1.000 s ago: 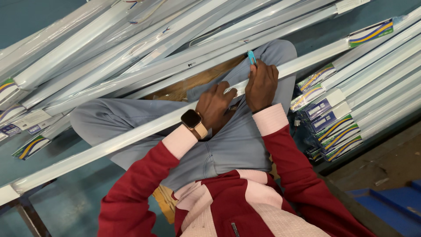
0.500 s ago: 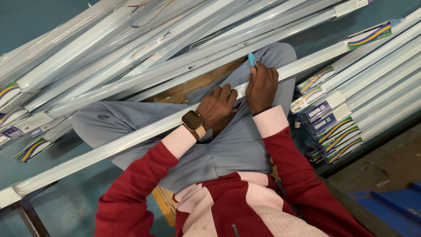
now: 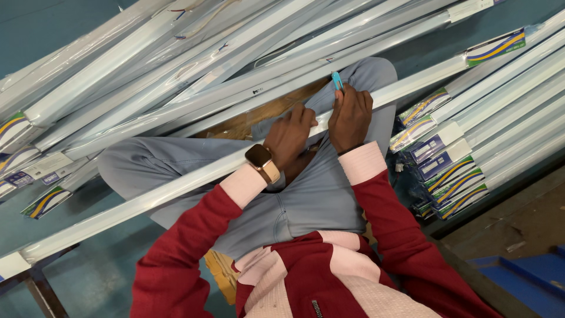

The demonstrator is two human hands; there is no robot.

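We see glossy plastic-wrapped tubes [image 3: 176, 188] (smooth, reflective), matt grey cloth trousers [image 3: 318, 200] and a knitted red sweater [image 3: 176, 265].

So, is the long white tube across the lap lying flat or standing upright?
Lying flat: the tube rests across both legs, with the left hand on it.

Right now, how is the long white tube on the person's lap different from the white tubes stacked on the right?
The long white tube light across the lap lies alone, gripped by the left hand and right hand; the stacked tube lights on the right lie untouched, side by side. The stacked ones show colourful striped end labels; the lap tube's near end is plain. Both are long, white and slanted.
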